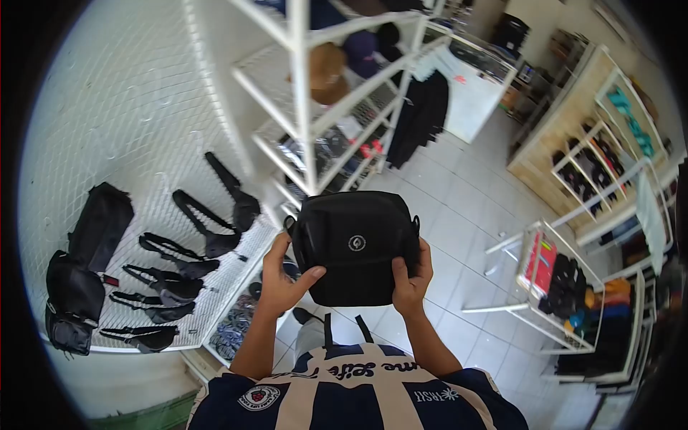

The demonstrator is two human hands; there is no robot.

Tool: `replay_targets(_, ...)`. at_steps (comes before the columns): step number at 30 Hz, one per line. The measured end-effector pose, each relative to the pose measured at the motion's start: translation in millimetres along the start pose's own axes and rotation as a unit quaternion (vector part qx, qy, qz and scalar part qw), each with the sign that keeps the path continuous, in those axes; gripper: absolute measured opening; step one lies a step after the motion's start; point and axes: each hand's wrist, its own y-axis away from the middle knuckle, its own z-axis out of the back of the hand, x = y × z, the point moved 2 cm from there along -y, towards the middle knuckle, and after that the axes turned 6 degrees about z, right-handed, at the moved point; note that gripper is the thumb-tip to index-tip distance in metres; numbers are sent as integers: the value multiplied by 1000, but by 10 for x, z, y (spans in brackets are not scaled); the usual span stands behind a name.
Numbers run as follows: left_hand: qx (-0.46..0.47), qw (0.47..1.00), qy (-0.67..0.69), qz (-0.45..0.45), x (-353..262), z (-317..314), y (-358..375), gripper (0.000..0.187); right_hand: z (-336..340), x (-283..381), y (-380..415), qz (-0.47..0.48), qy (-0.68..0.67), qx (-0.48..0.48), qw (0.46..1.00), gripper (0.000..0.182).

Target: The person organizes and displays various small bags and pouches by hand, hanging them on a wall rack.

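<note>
From afar, I am making out script (368,370) seemingly reading "Life" on the striped shirt (344,401). Its round badge (259,398), its chest logo (437,395) and the white emblem (357,244) on the black bag (344,218) are showing me lettering too small for certain reading.

From my remote station I make out a tan cap (328,72) and a purple cap (360,56) together on one tier of the white shelving rack (302,97). Left of that rack, I see a white mesh panel (147,107) bearing several black bags (104,226). To the rack's right spreads the pale tiled floor (448,236); farther right, a white-framed stand (498,309) carries a red item (539,264) beside dark bundles (565,287).
</note>
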Motion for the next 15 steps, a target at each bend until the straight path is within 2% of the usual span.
replay_targets(1,36,997,58,36,-11,-313,84,53,307,107,111,-3,8,-27,1000,42)
replay_targets(2,20,997,74,8,-34,-655,196,45,592,225,214,9,19,-59,998,39)
replay_targets(3,70,989,126,23,-159,-995,276,45,906,317,336,22,41,-85,995,38)
replay_targets(5,137,973,168,83,-351,-1628,564,53,1465,606,583,13,73,-140,987,41)
replay_targets(6,176,963,187,87,-299,-1972,707,64,1715,744,737,21,81,-173,981,41)
replay_targets(10,312,935,153,66,-631,-3079,1264,65,2636,1224,1333,-18,150,-319,935,46)
replay_targets(12,399,884,191,151,-699,-3535,1529,62,2995,1440,1667,-69,172,-381,906,50)
replay_targets(13,428,870,192,152,-706,-3751,1655,62,3155,1528,1798,-95,173,-405,893,52)
replay_targets(15,427,865,179,193,-671,-4089,1871,57,3447,1575,2067,-113,172,-453,867,55)
